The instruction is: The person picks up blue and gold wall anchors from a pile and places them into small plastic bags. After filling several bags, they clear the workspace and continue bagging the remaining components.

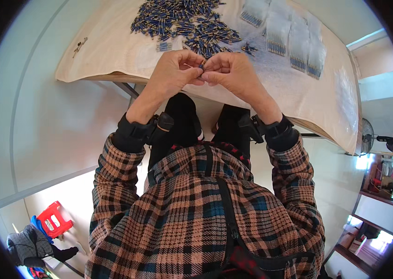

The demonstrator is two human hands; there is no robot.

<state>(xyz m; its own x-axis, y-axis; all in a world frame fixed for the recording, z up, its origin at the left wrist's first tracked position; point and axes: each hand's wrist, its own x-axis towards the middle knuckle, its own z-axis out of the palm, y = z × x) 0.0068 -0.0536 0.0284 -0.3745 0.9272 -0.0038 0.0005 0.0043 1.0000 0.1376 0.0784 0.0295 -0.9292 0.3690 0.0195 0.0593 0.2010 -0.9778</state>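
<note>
Over the table's near edge my left hand [173, 74] and my right hand [236, 74] meet, both closed in a pinch. Between their fingertips is a small blue and brass-coloured piece [201, 66], mostly hidden by the fingers. Just beyond lies a large heap of slim blue and brass-coloured pieces [178, 21] that look alike. A few loose ones [249, 48] lie to the right of the heap. Close to my left hand a short row of the pieces [164, 46] lies side by side.
Several clear plastic bags [277, 35] with rows of the pieces lie at the far right of the cloth-covered table [112, 56]. More clear plastic [345, 100] lies near its right edge. Small metal items [80, 45] lie at left. A fan [367, 135] and a red stool [54, 219] stand beyond.
</note>
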